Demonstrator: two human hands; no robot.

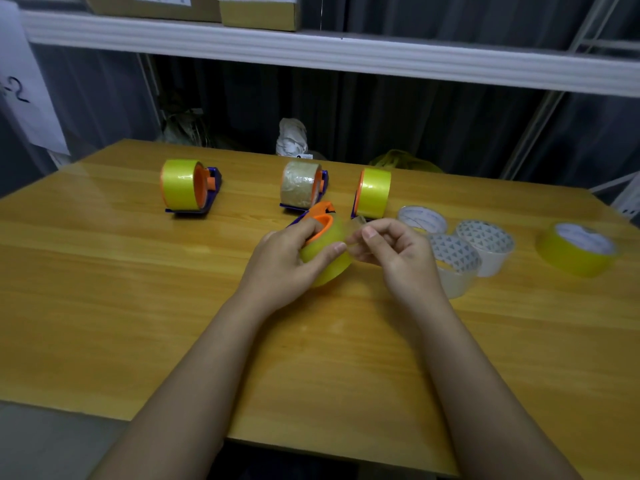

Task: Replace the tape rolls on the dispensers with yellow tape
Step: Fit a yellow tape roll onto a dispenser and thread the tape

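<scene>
Two hands at work over the wooden table [138, 306]: left hand [280, 268] curled round a dispenser [320, 220] loaded with a yellow tape roll [329, 261], held just above the tabletop; right hand [398, 254] pinching the loose tape end [356, 225] between thumb and forefinger beside the roll. Behind, standing in a row: a dispenser with yellow tape [183, 185] on the left, a dispenser with clear brownish tape [301, 185] in the middle, another yellow-loaded dispenser [374, 192] just right of it. Lying flat to the right: three clear rolls [485, 244] clustered together, one spare yellow roll [576, 249] well apart near the edge.
</scene>
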